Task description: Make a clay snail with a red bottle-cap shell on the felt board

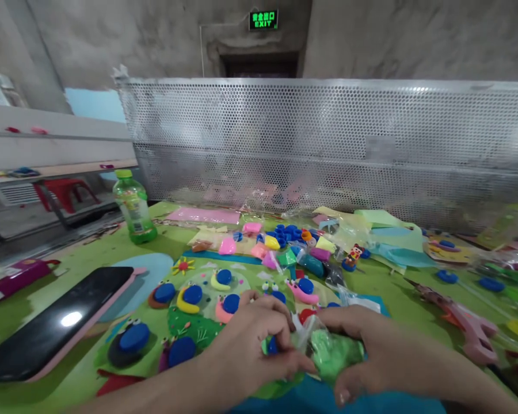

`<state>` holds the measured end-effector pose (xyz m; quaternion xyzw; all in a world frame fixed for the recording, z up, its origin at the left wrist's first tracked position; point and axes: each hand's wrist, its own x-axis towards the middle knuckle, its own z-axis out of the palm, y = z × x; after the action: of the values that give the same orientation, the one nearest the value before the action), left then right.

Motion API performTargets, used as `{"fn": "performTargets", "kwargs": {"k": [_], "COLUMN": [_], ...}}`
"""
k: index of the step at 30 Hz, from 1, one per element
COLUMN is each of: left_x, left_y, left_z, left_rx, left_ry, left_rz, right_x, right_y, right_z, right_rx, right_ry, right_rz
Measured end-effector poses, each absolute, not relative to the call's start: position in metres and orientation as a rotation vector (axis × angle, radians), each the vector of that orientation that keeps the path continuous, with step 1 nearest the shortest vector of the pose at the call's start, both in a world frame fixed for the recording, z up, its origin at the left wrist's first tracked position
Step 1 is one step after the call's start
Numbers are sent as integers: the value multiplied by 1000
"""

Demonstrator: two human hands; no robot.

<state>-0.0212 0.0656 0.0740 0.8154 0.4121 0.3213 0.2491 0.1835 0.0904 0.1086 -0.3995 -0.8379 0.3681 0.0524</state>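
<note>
My right hand (366,345) is closed around a small clear bag of light green modelling clay (332,353). The fingers of my left hand (263,328) are bent in a pinch at the bag's crumpled plastic opening, beside the green lump. Under and around my hands lies a blue-edged picture board (384,305) with clay snails on it. Among them are a yellow snail with a blue cap (189,298), a pink snail (303,290) and a dark snail (129,342). My left hand partly covers some snails.
A phone (56,322) lies at the left, near a green-capped bottle (133,207). Several clay packets (259,250) and blue caps (289,233) sit behind the board. Pink scissors (461,322) rest at the right. A perforated metal screen (285,138) stands across the back.
</note>
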Motion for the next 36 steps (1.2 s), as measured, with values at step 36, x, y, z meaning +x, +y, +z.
{"fn": "performTargets", "kwargs": {"k": [36], "left_x": [-42], "left_y": [68], "left_z": [93], "left_rx": [2769], "left_ry": [892], "left_rz": [1175], "right_x": [168], "right_y": [85], "right_z": [96], "right_rx": [-1026], "right_ry": [-2071], "right_rz": [1612]}}
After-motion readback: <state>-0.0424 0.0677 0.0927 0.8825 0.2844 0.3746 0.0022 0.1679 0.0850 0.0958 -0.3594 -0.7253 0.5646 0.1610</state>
